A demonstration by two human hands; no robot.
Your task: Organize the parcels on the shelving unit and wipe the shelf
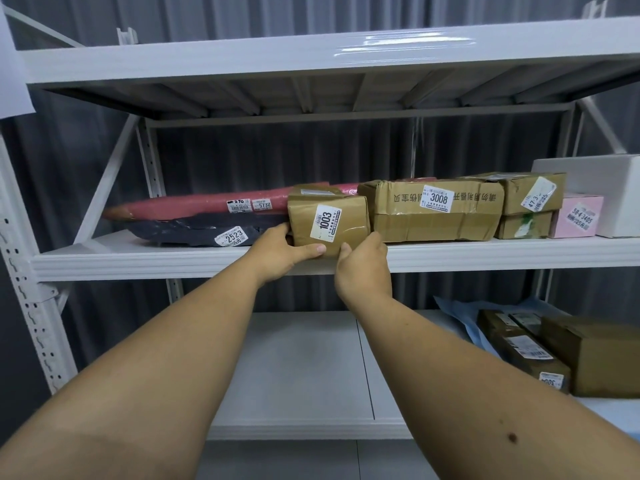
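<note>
Both bare hands meet on a small brown box labelled 1003 [329, 221], which sits at the front edge of the middle shelf [138, 259] of a white metal shelving unit [20, 237], just right of the frame's centre. The left hand [284, 252] cups the box's lower left corner, fingers wrapped around the side and thumb laid flat along the bottom front. The right hand [363, 268] pinches the lower right corner from the 5 o'clock side, thumb on the front face and fingers curled behind. At the box's 9 o'clock lie a dark flat mailer marked 2523 [194, 230] and, on top of it, a long pink wrapped parcel [194, 206] whose far end runs behind the box. Touching the box at 3 o'clock is a wide crumpled carton tagged 3008 [433, 216]; farther right come two stacked small cartons [530, 206], a pink box [576, 216] and a white box [609, 188]. On the lower shelf [294, 368], at 4 o'clock, sit more brown cartons [588, 355] over a blue bag [460, 313]. The top shelf [242, 57] shows only its glossy front edge.
</note>
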